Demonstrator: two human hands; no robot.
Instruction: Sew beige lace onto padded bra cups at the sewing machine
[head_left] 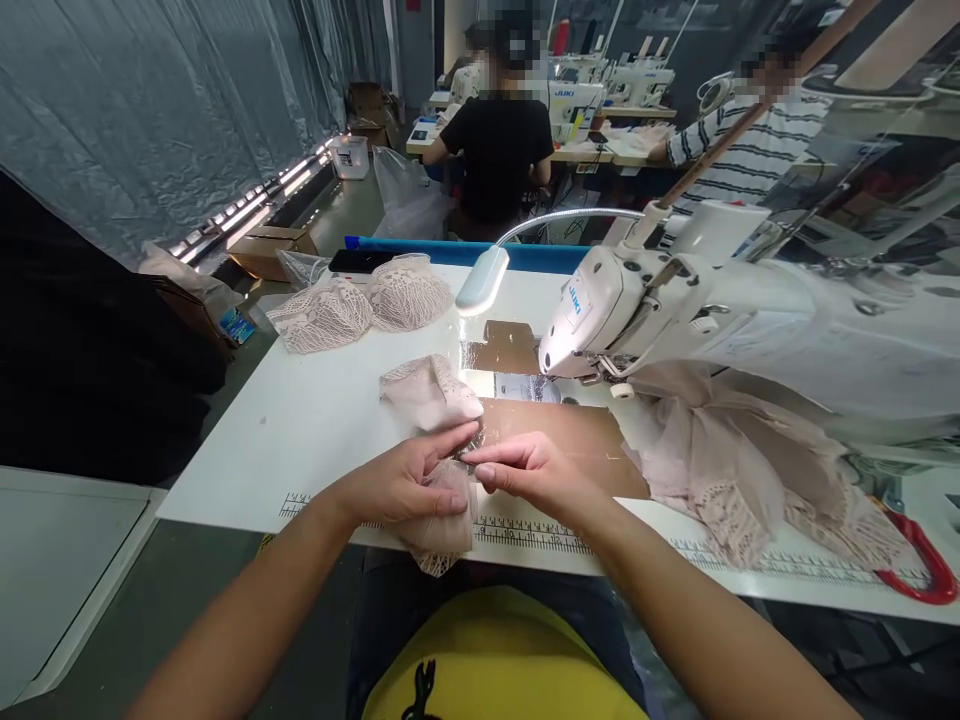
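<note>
In front of me, at the table's near edge, my left hand (409, 484) is closed on a beige lace piece (439, 520), thumb on top. One cup of that piece (431, 390) lies beyond my fingers, and its lace end hangs over the edge. Close on the right, my right hand (532, 470) pinches at the middle of the piece, where a small dark metallic-looking item shows between both hands; its details are too small to tell. Brown board (562, 445) lies flat to the right of the fabric, below the sewing machine's needle area.
A white sewing machine (600, 310) with a lamp (482, 281) stands on the right. Another lace piece (330, 313) and a dark phone (362, 261) lie at the back left. Beige fabric (720, 460) and red-handled scissors (926, 570) are on the right. Two people sit beyond.
</note>
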